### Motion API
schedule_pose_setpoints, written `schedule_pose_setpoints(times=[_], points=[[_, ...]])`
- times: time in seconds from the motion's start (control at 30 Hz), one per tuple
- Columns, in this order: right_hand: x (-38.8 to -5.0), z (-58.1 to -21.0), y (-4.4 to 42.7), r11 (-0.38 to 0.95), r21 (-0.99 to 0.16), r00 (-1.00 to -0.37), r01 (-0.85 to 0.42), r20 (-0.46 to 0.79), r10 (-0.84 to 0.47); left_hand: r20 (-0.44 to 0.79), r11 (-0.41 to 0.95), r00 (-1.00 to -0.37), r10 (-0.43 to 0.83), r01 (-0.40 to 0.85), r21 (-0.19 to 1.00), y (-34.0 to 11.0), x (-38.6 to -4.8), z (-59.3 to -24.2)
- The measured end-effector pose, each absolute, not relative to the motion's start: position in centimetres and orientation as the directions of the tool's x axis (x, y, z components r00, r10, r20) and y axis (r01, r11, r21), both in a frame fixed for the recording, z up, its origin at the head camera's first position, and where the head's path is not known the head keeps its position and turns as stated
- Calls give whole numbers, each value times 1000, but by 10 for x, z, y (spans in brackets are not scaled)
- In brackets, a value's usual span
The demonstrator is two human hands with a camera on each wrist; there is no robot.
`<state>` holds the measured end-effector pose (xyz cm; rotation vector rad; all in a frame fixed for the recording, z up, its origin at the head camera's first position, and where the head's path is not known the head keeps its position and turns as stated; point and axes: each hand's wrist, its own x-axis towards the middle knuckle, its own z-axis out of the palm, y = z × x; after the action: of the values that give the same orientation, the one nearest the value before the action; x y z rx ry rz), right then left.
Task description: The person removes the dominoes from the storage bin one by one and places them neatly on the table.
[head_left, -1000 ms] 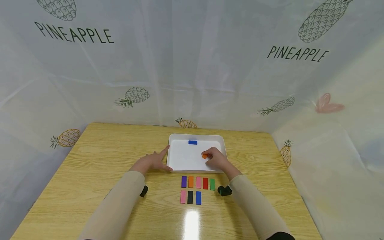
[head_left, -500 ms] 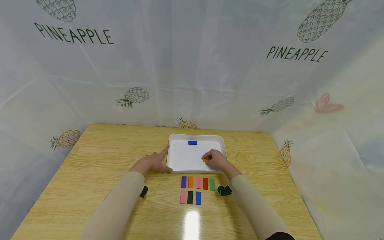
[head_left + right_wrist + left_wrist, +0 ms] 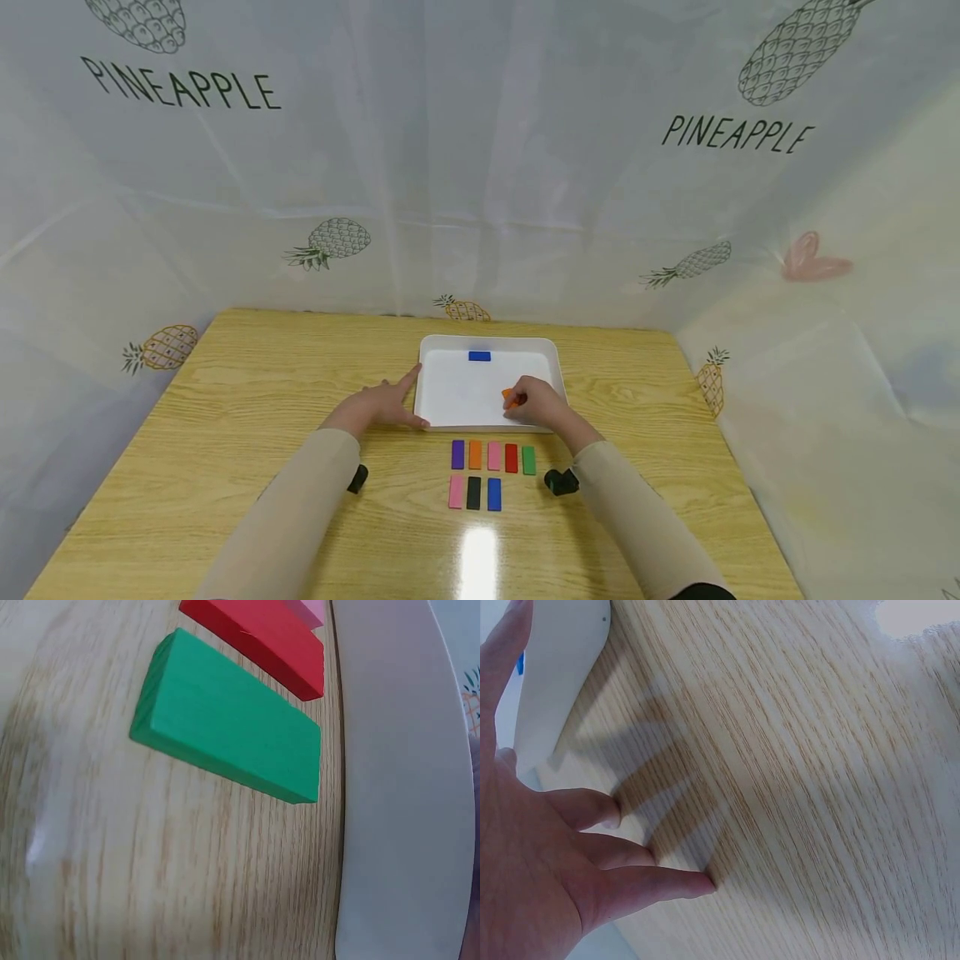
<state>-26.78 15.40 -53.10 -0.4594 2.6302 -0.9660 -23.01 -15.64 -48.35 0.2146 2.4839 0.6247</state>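
Observation:
My right hand [image 3: 542, 402] is inside the white tray [image 3: 457, 396], pinching an orange block [image 3: 507, 396] between thumb and fingers, low over the tray floor. Fingers partly cover that block; whether it touches the floor I cannot tell. Toward the tray's far edge lies a blue block [image 3: 480, 356]. My left hand [image 3: 385, 405] rests at the tray's left side, thumb at the near corner and index finger along the rim. In the left wrist view, the left hand's other fingers [image 3: 660, 889] extend down to the table beside the tray wall [image 3: 566, 667].
Nearer me are two rows of flat blocks: purple [image 3: 457, 454], orange [image 3: 476, 455], pink [image 3: 493, 456], red [image 3: 512, 457] and green [image 3: 528, 460], then pink [image 3: 455, 492], black [image 3: 473, 492] and blue [image 3: 494, 494]. A printed curtain [image 3: 480, 167] hangs behind the wooden table [image 3: 300, 358].
My right hand has moved slightly toward me inside the tray, and the orange block in it has turned. The left hand keeps its place on the tray's edge.

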Motion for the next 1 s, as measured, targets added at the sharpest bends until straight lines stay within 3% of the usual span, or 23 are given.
schedule_pose_setpoints(times=[0.23, 1.0], points=[[-267, -527, 152, 741, -641, -911, -203, -154, -383, -490, 879, -827, 274, 9, 476, -158, -232, -484], [-233, -498, 163, 573, -794, -929, -204, -28, -370, -492, 878, -827, 272, 4, 478, -157, -231, -485]])
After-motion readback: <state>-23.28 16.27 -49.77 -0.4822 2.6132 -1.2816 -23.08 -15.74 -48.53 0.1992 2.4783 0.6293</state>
